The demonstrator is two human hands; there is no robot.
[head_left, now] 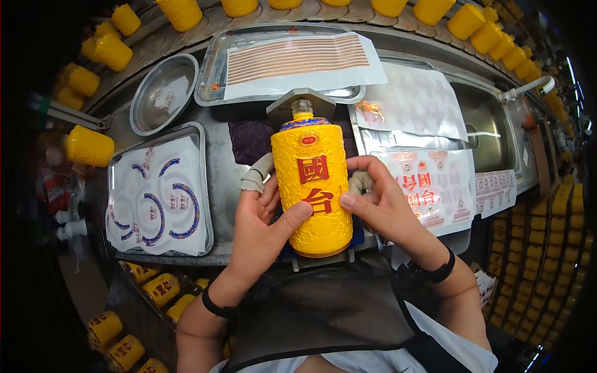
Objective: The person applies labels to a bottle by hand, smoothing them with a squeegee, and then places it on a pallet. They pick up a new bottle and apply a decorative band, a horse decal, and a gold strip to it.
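Note:
A yellow embossed bottle (311, 233) with large red characters, a small red oval emblem and a blue patterned band at its shoulder lies between my hands. Its clear glass neck points away from me, toward a grey metal bracket (323, 102). My left hand (264, 214) grips its left side, thumb pressed on the front near the lower character. On the opposite side my right hand (379, 199) holds it, thumb also on the front. Pale finger covers show on both hands. Beneath lies a dark purple cloth (249, 140), partly hidden by the bottle.
At left, a metal tray (210, 214) carries sheets with blue curved strips; a round metal bowl (134, 102) stands above it. Another tray (208, 62) bears a striped sheet (298, 62). Printed decal sheets (429, 186) lie right, beside a sink (491, 140). Several yellow bottles (180, 12) line the back.

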